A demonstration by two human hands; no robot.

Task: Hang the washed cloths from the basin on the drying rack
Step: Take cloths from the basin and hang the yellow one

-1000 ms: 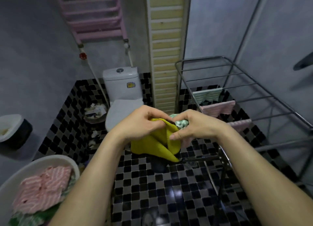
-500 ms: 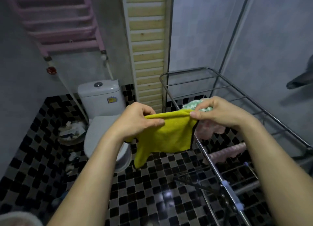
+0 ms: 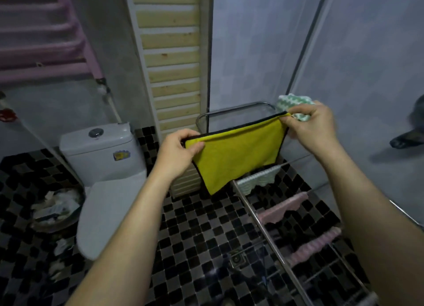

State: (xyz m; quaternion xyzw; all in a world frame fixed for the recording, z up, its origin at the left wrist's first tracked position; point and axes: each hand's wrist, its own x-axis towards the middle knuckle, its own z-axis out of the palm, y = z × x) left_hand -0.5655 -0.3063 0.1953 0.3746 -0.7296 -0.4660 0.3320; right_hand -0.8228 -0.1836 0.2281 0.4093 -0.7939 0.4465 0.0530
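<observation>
The left hand (image 3: 179,151) pinches one top corner of the yellow cloth (image 3: 236,155) between thumb and curled fingers. The right hand (image 3: 314,128) pinches the other top corner and also clutches a bunched green-and-white cloth (image 3: 293,101). The yellow cloth hangs stretched in the air at the far end of the drying rack (image 3: 258,223), apparently resting on no bar yet. Nearer along the rack, a hung green cloth (image 3: 257,179), a pink cloth (image 3: 282,206) and a second pink cloth (image 3: 314,246) already drape their bars. The basin is out of view. To hang this one well, I would keep the top edge taut and level and carry it over a free bar at the far end. I would lower it until roughly half falls on each side, clear of the hung green cloth, and only then loosen both pinches without letting the spare cloth slip.
</observation>
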